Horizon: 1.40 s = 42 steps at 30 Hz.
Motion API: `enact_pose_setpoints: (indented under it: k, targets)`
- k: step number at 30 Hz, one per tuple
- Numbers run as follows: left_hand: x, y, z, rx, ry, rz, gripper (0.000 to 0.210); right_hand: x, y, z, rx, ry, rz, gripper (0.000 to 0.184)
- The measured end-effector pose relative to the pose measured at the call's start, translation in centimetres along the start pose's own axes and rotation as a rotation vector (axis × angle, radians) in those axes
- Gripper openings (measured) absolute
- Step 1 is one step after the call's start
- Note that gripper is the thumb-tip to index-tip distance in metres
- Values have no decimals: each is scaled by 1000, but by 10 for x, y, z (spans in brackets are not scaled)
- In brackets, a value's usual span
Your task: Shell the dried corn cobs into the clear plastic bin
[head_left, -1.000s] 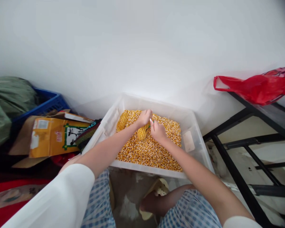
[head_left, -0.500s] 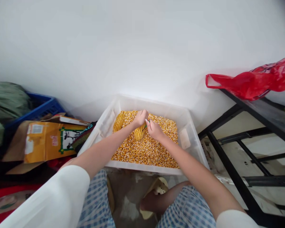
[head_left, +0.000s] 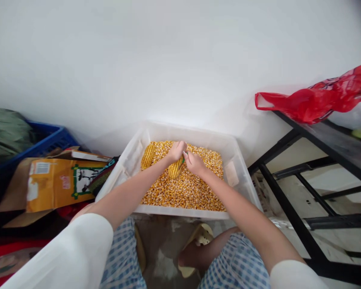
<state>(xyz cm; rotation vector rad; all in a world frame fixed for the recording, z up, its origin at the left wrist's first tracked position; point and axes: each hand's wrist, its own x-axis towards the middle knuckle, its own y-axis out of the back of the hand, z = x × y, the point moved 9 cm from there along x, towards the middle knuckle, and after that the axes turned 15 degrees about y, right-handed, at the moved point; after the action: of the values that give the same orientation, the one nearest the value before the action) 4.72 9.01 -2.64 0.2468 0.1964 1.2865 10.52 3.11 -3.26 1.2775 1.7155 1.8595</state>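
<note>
A corn cob (head_left: 175, 170) with yellow kernels tilts over loose corn kernels (head_left: 183, 196) in a translucent plastic bin (head_left: 180, 211). My left hand (head_left: 177, 151) is closed around the cob's upper end. My right hand (head_left: 195, 162) is closed beside it, pinching a small thin tool with a green part (head_left: 183, 159) against the cob's right side. Most of that tool is hidden by my fingers, so its kind does not show. A second corn cob (head_left: 148, 156) lies on the kernels at the bin's left end.
To the left are an orange-yellow carton (head_left: 52, 184) and a blue crate (head_left: 52, 140) holding a green bag (head_left: 9, 132). A black metal frame (head_left: 284, 200) stands right of the bin, with a red plastic bag (head_left: 315, 102) on top. A white wall (head_left: 180, 60) rises behind.
The view has shifted slightly. Both hands stay at the cob in nearly the same pose; no thing has been taken up or let go.
</note>
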Motion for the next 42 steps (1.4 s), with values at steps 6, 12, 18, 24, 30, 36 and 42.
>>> enact_pose_setpoints:
  k: [6, 12, 18, 24, 30, 36, 42]
  targets:
    - [10, 10, -7, 13, -11, -56, 43, 0, 2, -10, -39, 50, 1, 37]
    - [18, 8, -15, 23, -5, -82, 46, 1, -5, -17, -60, 100, -49, 38]
    - [13, 4, -9, 22, 16, -93, 45, 2, -7, -20, -103, 79, -84, 41]
    - [3, 4, 0, 72, 25, -26, 43, -5, -13, -15, -126, 16, -102, 41]
    - [3, 6, -2, 96, 21, 18, 39, -5, -14, -9, -63, -26, -45, 40]
    - [1, 4, 3, 124, -34, 14, 41, -4, -16, -6, 27, -45, -19, 41]
    - [0, 0, 1, 134, -21, -7, 41, -3, -13, -6, 0, -52, -27, 35]
